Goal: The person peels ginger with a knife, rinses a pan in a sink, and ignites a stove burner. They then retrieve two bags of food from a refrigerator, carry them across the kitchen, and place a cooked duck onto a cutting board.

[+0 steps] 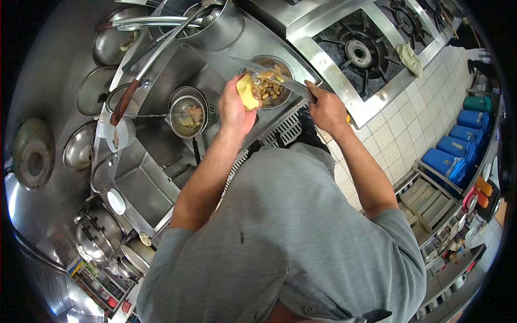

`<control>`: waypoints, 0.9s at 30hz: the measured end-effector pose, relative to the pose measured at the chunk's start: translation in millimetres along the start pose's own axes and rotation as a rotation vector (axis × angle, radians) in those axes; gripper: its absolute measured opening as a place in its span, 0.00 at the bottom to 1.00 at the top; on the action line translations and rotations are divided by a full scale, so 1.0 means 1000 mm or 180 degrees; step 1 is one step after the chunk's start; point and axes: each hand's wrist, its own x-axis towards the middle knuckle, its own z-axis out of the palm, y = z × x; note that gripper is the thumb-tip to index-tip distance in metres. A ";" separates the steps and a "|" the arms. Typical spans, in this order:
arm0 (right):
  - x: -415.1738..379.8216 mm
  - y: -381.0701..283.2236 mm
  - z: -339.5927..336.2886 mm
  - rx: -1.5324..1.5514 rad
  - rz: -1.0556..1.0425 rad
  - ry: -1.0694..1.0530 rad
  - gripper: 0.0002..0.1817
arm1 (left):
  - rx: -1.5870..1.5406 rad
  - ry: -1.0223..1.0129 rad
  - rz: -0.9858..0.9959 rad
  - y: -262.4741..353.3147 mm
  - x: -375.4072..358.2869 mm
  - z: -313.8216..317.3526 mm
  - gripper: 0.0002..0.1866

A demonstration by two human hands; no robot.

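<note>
Left hand (235,107) is wrapped around a yellow piece of food (247,92) — fingers curled behind it, the cut face turned toward the blade, held right over the steel bowl (271,82) so whatever comes off drops straight in. Right hand (325,107) is clenched on the handle of a long knife (267,74), the blade reaching across the bowl's mouth to meet the yellow piece. Cutting in the air, no board — the bowl does the catching, and it already holds a heap of brownish and yellow bits.

Just to the left on the steel worktop (237,51) sits a smaller bowl (187,114) with some pale scraps in it, kept apart from the main one. A ladle with a reddish handle (125,100) lies slanted across the pots there. On the right, a gas burner (358,52) stands unlit, a cloth (411,58) dropped on its edge — near, but off the ring.
</note>
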 end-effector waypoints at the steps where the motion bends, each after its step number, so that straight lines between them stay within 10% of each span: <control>1: -0.004 -0.009 -0.005 0.0065 -0.0042 -0.0054 0.28 | 0.0092 0.0132 0.0024 -0.004 0.006 -0.004 0.16; 13: -0.007 -0.043 0.017 0.0419 -0.0379 0.0193 0.32 | -0.0209 0.0335 -0.0067 -0.013 -0.005 0.014 0.19; 18: 0.006 -0.005 0.010 -0.0137 0.0172 -0.0225 0.30 | -0.0441 -0.0659 -0.0268 -0.008 0.003 -0.027 0.19; 27: -0.024 -0.051 -0.010 0.0324 -0.0439 0.0249 0.31 | -0.0560 0.0241 -0.0476 -0.008 -0.003 0.005 0.23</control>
